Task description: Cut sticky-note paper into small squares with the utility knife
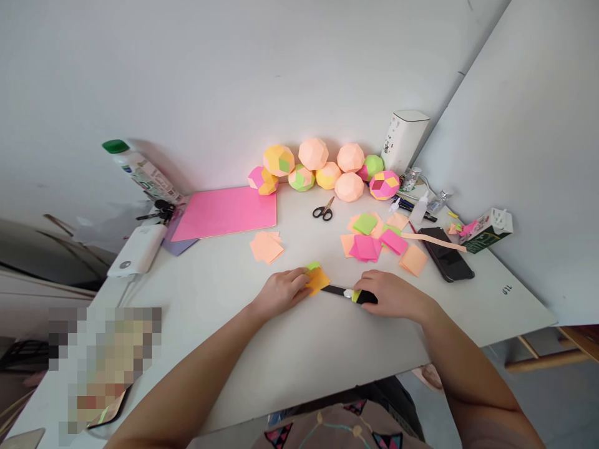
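My left hand (pixel 285 287) has its fingers closed on a folded piece of orange paper (pixel 319 282). A bit of green paper (pixel 313 266) shows just behind it, by the fingertips. In my right hand (pixel 390 294) is a utility knife (pixel 337 290) with a black and yellow handle, wrapped by the fingers. The dark blade points left, and its tip meets the orange paper's edge; whether it lies inside the fold is hidden. Peach paper pieces (pixel 266 247) lie beyond my left hand. Pink paper pieces (pixel 366 248), mixed with green and peach ones, lie beyond the right.
Scissors (pixel 324 210) rest mid-table. Several faceted paper balls (pixel 313 153) line the wall beside a pink sheet (pixel 227 212). At right are a phone (pixel 444 254), a glue bottle (pixel 420 209) and a carton (pixel 489 231); at left, a white power bank (pixel 138 251) and a green-capped bottle (pixel 145 171).
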Tool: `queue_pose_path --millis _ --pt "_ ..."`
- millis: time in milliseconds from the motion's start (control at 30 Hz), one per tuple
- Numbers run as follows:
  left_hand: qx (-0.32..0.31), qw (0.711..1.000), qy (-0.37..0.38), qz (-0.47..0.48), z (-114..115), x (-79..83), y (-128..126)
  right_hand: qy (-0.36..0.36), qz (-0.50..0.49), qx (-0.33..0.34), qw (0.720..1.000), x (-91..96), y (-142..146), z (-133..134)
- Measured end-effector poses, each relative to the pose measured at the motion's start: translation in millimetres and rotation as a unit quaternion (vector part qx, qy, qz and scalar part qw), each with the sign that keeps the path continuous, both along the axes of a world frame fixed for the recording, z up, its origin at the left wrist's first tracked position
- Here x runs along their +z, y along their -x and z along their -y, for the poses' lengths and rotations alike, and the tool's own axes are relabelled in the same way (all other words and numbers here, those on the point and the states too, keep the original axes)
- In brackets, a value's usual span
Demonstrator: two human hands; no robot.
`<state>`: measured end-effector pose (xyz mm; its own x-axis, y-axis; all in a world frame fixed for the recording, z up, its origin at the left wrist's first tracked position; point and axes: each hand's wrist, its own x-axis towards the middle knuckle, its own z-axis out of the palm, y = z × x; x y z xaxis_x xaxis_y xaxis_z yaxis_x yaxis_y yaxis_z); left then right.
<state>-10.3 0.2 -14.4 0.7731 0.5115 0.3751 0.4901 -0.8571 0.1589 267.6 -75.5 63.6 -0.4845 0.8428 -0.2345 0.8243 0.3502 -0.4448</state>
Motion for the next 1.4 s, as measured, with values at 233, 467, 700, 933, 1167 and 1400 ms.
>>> queue_pose_path --millis 233,467,700,933,1167,1400 --pt "-0.004 1.000 0.005 0.008 0.8 2.2 -0.8 -0.010 0.018 -0.018 1.000 -1.8 9.1 0.9" --pt "0.001 1.000 0.015 -0.003 0.1 0.1 0.0 -0.017 0.032 -0.026 0.999 0.8 9.1 0.7" --pt "0.000 1.000 0.011 -0.001 0.1 0.9 -0.2 -0.036 0.034 -0.035 0.998 -5.5 11.3 -2.5" --pt "-0.007 1.000 0.013 0.010 0.4 2.3 0.1 -0.045 0.045 -0.040 0.997 -7.2 13.8 -4.9" --pt "-0.010 1.000 0.007 0.014 0.2 0.9 0.1 -0.065 0.054 -0.053 0.995 -9.9 17.0 -8.2" --pt "-0.004 1.000 0.012 0.005 0.4 0.3 0.5 -0.072 0.074 -0.067 0.992 -15.5 22.5 -12.3"
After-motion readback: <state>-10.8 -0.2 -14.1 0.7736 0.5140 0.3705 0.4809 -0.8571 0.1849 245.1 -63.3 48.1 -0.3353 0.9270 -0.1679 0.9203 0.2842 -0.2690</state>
